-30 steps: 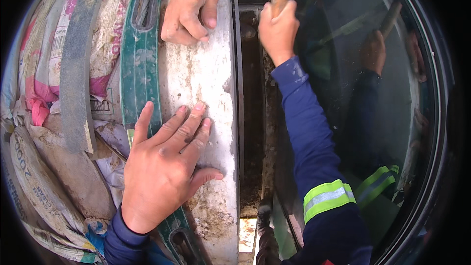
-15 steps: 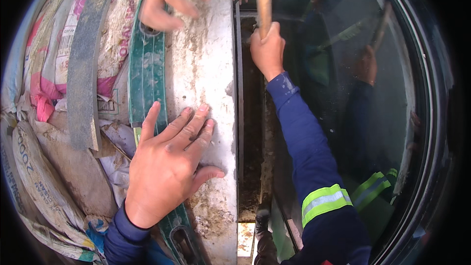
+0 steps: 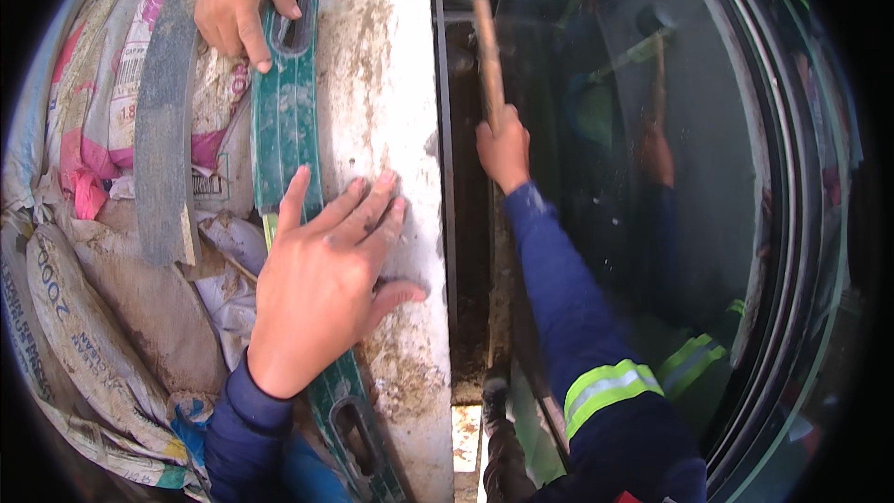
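Your left hand (image 3: 321,293) lies at eight o'clock, fingers spread wide over the green level (image 3: 287,130) and the whitish slab (image 3: 382,65). Your right hand (image 3: 504,151), toward one o'clock, is wrapped round the hammer (image 3: 488,61) by its wooden handle, its metal head at twelve. At eleven, a co-worker's hand (image 3: 237,0) is loosely curled by the level's edge. Stained sacks (image 3: 70,289) fill nine o'clock; a dark glossy pane (image 3: 652,251), three.
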### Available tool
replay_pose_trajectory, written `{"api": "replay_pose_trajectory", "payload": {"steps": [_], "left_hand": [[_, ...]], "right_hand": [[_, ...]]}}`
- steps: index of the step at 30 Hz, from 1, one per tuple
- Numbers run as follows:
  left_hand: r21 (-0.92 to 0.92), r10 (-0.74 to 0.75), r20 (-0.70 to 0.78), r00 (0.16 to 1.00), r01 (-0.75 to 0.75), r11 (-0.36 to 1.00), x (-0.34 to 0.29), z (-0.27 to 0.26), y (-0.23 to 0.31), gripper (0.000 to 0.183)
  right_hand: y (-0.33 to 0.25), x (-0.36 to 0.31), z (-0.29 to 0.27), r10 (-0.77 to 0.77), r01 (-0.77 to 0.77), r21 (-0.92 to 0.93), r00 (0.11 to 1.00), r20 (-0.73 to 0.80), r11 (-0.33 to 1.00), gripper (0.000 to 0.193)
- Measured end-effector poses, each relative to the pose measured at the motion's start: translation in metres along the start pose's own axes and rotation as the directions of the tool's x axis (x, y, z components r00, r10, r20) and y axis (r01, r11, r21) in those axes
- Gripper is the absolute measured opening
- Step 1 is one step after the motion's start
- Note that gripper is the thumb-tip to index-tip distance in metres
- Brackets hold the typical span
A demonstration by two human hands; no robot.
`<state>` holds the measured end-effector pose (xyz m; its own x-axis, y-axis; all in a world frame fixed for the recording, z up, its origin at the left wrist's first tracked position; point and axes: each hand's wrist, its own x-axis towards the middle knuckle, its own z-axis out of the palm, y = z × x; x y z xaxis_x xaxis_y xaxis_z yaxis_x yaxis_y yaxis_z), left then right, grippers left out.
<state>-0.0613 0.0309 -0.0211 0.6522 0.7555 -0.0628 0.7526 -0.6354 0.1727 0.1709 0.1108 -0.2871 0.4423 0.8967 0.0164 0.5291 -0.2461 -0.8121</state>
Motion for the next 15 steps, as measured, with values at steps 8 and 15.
{"api": "replay_pose_trajectory", "payload": {"steps": [8, 15], "left_hand": [[0.002, 0.040, -0.064, 0.997, -0.040, 0.999, -0.006, 0.004, -0.005, 0.071], [-0.217, -0.167, -0.495, 0.853, 0.064, 0.974, -0.012, -0.058, -0.012, 0.047]], "right_hand": [[0.002, -0.236, -0.099, 0.153, -0.134, 0.202, 0.985, -0.080, 0.970, 0.021], [-0.043, -0.343, -0.187, 0.200, -0.192, 0.194, 0.980, -0.021, 0.962, 0.018]]}}
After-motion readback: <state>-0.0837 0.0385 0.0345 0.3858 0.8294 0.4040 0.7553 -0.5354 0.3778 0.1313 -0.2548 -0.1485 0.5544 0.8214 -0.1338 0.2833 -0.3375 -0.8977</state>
